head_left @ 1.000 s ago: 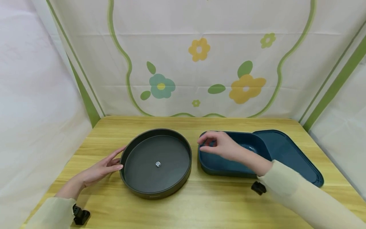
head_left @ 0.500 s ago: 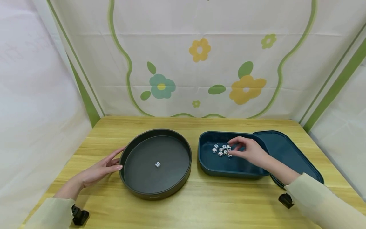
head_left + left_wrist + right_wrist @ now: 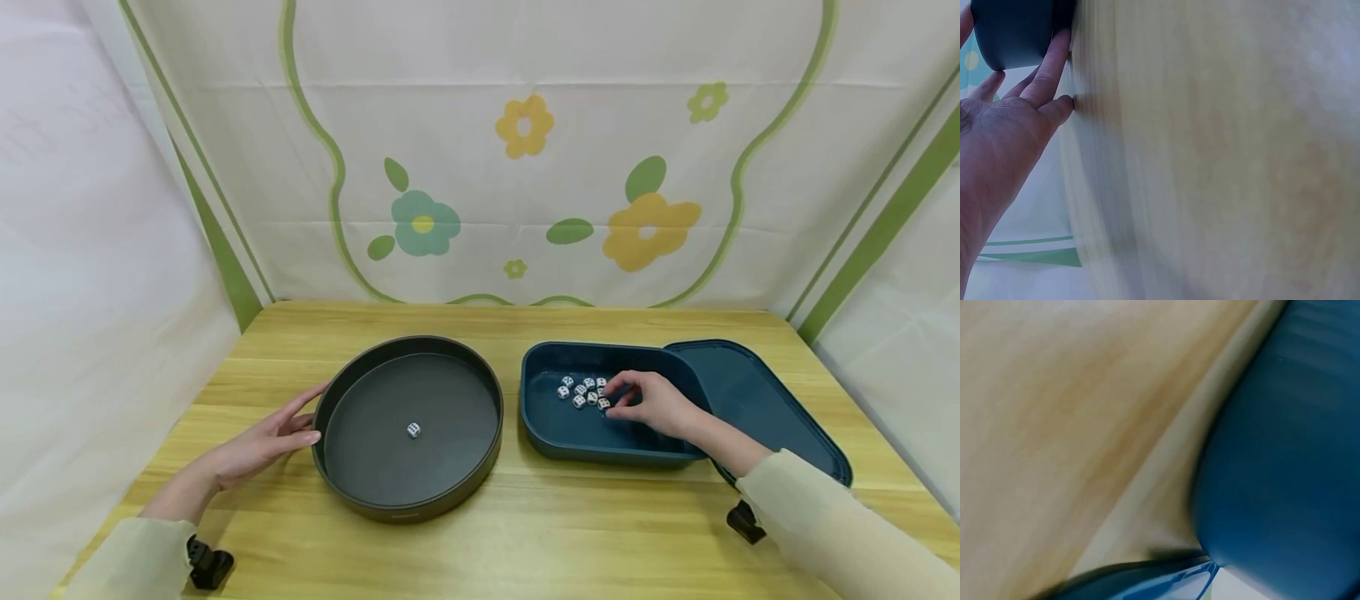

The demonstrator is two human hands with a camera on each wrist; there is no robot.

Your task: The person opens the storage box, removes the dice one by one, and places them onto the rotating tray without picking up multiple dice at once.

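As we look from left to right, the left hand (image 3: 257,448) comes first, its fingers extended and thumb spread, tips touching the outer left wall of the round pan (image 3: 408,387). We see the right hand (image 3: 662,405) reaching inside the blue box (image 3: 570,431), its fingers bent and a gap between thumb and index finger, right at the edge of the dice (image 3: 580,389); whether it touches 1 of them we cannot tell. The 2 hands are well apart.

We find the dice small and white with dark pips, loosely clustered on the box floor towards its left half. The dark grey pan bears 1 similar die (image 3: 414,430) near its middle. Box and pan stand near each other on the wooden table (image 3: 465,554), and a flat blue lid (image 3: 776,408) lies beside the box, partly hidden by it.
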